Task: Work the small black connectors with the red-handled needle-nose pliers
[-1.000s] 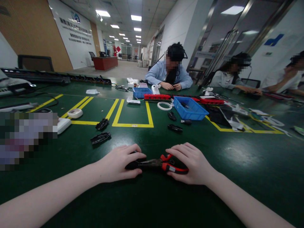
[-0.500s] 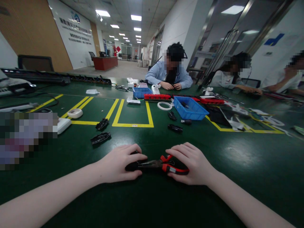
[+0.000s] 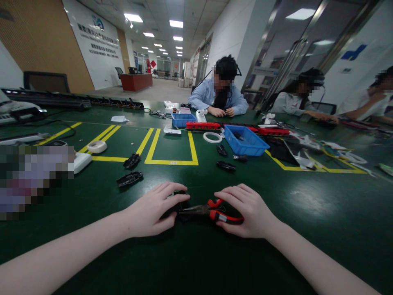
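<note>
My right hand point(image 3: 250, 211) is wrapped round the red-and-black handles of long-nose pliers point(image 3: 202, 210), whose jaws point left. The jaw tips reach a dark black part point(image 3: 183, 205) that my left hand point(image 3: 159, 209) grips between thumb and fingers. Much of that part is hidden by my fingers, and I cannot make out its kind or whether the jaws clamp it. Beyond my left hand lie two black plastic shell pieces point(image 3: 130, 179). Past the pliers, several small black parts point(image 3: 226, 166) rest on the green table.
A blue bin point(image 3: 245, 143) with dark items inside stands beyond the pliers, beside a white ring point(image 3: 213, 137). A second blue bin point(image 3: 183, 119) and a red strip point(image 3: 204, 125) lie farther back. White tape point(image 3: 97, 146) is at left. Co-workers sit across the table point(image 3: 196, 254).
My left hand's fingers have shifted and lifted slightly round the black part, and more of it shows near the jaw tips. The right hand and pliers are almost unchanged.
</note>
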Tool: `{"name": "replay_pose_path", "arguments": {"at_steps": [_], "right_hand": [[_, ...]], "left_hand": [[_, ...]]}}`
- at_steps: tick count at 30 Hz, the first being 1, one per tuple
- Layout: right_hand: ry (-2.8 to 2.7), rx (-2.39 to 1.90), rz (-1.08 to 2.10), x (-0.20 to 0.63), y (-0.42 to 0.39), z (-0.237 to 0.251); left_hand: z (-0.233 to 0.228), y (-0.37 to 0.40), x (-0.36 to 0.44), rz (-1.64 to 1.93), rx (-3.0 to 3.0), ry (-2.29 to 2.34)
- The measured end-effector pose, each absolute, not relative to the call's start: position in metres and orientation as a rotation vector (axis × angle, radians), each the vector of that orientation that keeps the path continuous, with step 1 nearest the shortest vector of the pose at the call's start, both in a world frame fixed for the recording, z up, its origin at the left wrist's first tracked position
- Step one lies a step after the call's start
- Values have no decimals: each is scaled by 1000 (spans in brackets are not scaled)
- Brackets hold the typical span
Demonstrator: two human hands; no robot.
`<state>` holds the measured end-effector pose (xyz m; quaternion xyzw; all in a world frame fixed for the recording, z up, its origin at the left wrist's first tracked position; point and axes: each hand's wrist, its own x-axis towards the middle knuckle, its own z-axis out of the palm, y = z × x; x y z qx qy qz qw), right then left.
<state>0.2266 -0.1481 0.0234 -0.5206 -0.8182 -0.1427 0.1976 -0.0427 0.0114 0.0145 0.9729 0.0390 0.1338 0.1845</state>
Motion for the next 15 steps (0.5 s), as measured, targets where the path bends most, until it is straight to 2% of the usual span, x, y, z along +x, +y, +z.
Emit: {"name": "replay_pose_path", "arguments": {"at_steps": [15], "right_hand": [[-2280,-1485,-350,224,-146,24]], "left_hand": [[15,11,-40,415,2707,14]]}}
